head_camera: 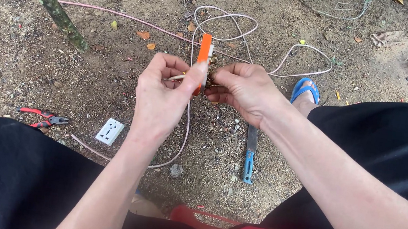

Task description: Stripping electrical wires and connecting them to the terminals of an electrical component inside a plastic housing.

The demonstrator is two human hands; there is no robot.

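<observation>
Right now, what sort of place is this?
Probably an outdoor yard: bare sandy ground strewn with fallen leaves, a thin tree trunk, and pliers lying in the dirt.

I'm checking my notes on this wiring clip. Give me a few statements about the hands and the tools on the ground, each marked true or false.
1. The left hand holds an orange-handled tool. True.
2. The pliers lie in the right hand. False: they lie on the dirt, beside the left knee.
3. The white socket lies on the ground. True.
4. The blue-handled knife stands stuck upright in the soil. False: it lies flat.
5. The pale cable loops over the ground beyond the hands. True.
</observation>
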